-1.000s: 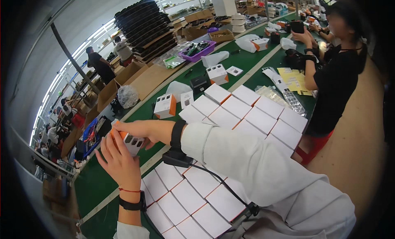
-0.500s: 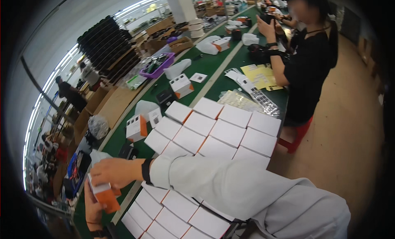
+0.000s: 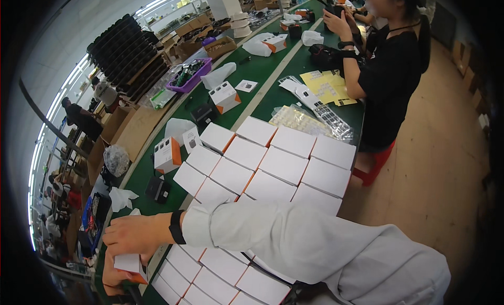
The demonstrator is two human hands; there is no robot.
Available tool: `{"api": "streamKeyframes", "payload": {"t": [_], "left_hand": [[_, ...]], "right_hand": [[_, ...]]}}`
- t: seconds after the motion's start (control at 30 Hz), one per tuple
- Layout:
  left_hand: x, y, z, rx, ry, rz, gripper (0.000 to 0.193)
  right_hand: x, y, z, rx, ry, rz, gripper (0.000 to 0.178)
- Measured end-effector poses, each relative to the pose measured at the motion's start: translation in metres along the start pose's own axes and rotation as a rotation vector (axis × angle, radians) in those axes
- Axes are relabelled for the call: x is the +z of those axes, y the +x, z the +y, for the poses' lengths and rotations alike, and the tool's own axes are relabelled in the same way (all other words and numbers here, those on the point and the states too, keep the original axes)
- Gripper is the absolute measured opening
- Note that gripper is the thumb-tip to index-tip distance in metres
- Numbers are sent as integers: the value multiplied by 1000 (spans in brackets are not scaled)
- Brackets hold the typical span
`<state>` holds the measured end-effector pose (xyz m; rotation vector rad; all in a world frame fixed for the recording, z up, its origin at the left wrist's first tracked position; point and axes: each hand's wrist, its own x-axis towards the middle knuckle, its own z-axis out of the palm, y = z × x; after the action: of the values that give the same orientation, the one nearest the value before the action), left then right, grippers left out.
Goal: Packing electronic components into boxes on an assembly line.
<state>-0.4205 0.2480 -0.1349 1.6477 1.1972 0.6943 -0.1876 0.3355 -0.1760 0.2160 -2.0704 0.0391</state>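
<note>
At the lower left, my left hand (image 3: 111,276) is closed round a small white and orange box (image 3: 127,262). My right hand (image 3: 131,234) is directly above that box, its arm reaching across from the right in a light grey sleeve. Its fingers are curled, and their tips are hidden, so what they grip does not show. A bit of something white (image 3: 135,212) peeks out behind the knuckles. Beneath and beyond my right arm lie rows of white-topped boxes (image 3: 270,161) with orange sides, packed close together.
Near my hands sit a black device (image 3: 157,189), white wrapping (image 3: 122,198) and another white and orange box (image 3: 167,155). Farther along the green table (image 3: 268,99) are a purple basket (image 3: 195,77) and yellow label sheets (image 3: 323,86). A co-worker in black (image 3: 391,90) is at the right edge.
The box and both hands have moved slightly down and left in the picture. My right hand has shifted over the box's top, and the black device and wrapping beyond show more fully.
</note>
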Motion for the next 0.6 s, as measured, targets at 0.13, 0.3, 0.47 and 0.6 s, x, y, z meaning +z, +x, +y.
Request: {"api": "streamKeyframes", "payload": {"t": [0.13, 0.3, 0.47, 0.6], "left_hand": [[7, 4, 13, -11, 32, -13, 100], [50, 14, 37, -4, 61, -36, 102], [-17, -5, -7, 2, 87, -63, 104], [0, 21, 42, -13, 120, -65, 106]], "right_hand": [[2, 3, -2, 6, -1, 29, 68], [11, 6, -4, -18, -3, 87, 66], [7, 8, -5, 32, -17, -37, 74], [11, 6, -2, 38, -5, 89, 82]]}}
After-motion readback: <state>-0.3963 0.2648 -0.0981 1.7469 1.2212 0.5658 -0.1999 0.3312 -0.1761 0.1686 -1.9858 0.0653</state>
